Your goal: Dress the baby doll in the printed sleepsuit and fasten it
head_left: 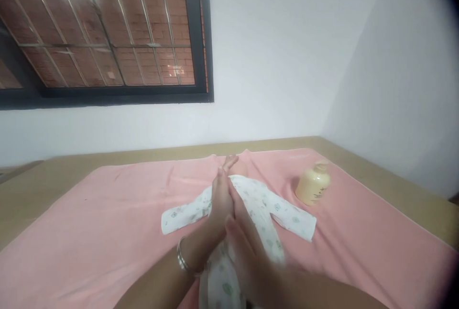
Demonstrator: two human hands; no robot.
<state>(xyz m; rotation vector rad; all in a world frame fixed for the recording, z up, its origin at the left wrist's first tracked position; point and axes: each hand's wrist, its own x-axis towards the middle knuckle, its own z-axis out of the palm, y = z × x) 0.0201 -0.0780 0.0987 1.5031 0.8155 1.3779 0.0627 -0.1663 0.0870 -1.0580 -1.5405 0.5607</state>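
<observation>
My left hand and my right hand are pressed palm to palm in the middle of the head view, fingers stretched out and pointing away from me. Nothing shows between them. A silver bangle circles my left wrist. Beneath the hands lies a white long-sleeved baby outfit with a small green print, its sleeves spread to both sides. Past its collar a rounded pinkish shape is partly covered by my fingertips; I cannot tell what it is. My hands and forearms hide part of the outfit's middle.
A squat cream bottle with dark lettering stands to the right of the outfit. A pink cloth covers much of the wooden surface. White walls rise behind and at the right, with a dark-framed barred window at upper left.
</observation>
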